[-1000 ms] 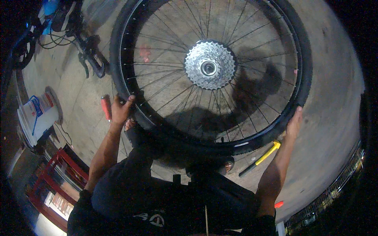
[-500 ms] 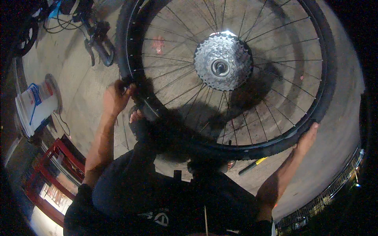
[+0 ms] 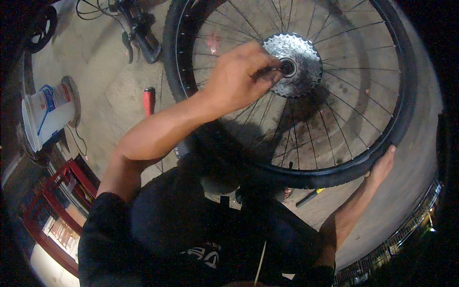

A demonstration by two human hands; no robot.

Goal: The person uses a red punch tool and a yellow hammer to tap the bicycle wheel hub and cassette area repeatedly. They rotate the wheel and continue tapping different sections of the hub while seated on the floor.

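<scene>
Bicycle wheel [image 3: 306, 180] held over floor [image 3: 112, 117], near-right edge gripped by right hand [image 3: 381, 166]. Left hand [image 3: 239, 76] set apart, bunched at centre of silver cassette [image 3: 306, 50]; whether anything is pinched cannot be told. Red handle [image 3: 149, 101] seen beyond wheel's left edge.

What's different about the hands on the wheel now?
The left hand let go of the tire and moved forward and right; its fingertips are now at the hub, amid the silver gears. The right hand stayed at the tire's right side.
</scene>
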